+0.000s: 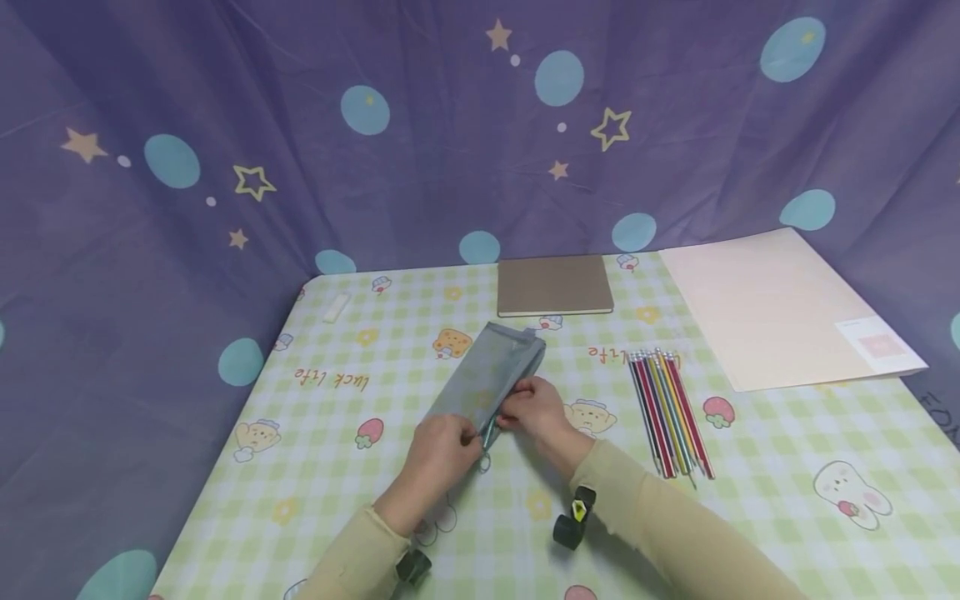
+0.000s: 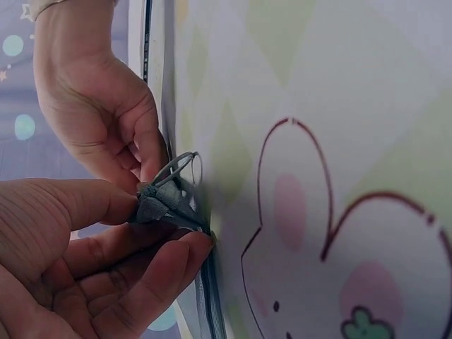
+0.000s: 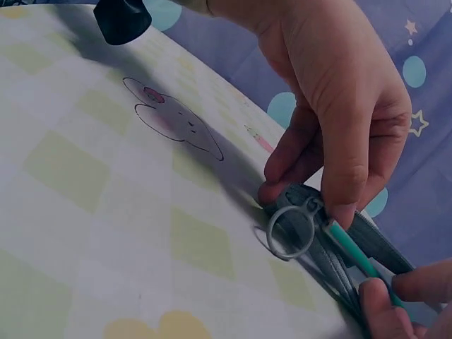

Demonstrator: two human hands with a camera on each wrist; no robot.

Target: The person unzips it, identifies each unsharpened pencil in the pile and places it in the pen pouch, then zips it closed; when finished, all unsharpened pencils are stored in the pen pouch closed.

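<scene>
A grey mesh pencil case (image 1: 480,375) lies slanted across the table, its zipper running along the near right side. My left hand (image 1: 444,454) pinches the near end of the case beside a ring zipper pull (image 3: 289,232). A slim teal pencil (image 3: 353,248) shows along the zip opening; its near end touches my left thumb. Around its farther part, fingers of my right hand (image 1: 536,408) pinch, close to the case's edge. In the left wrist view, my left fingers (image 2: 169,272) hold the case's bunched corner.
Several striped and coloured pencils (image 1: 667,417) lie side by side to the right. A brown notebook (image 1: 555,287) is at the back, with a large cream folder (image 1: 765,317) at the far right. A white eraser (image 1: 337,307) sits at the back left.
</scene>
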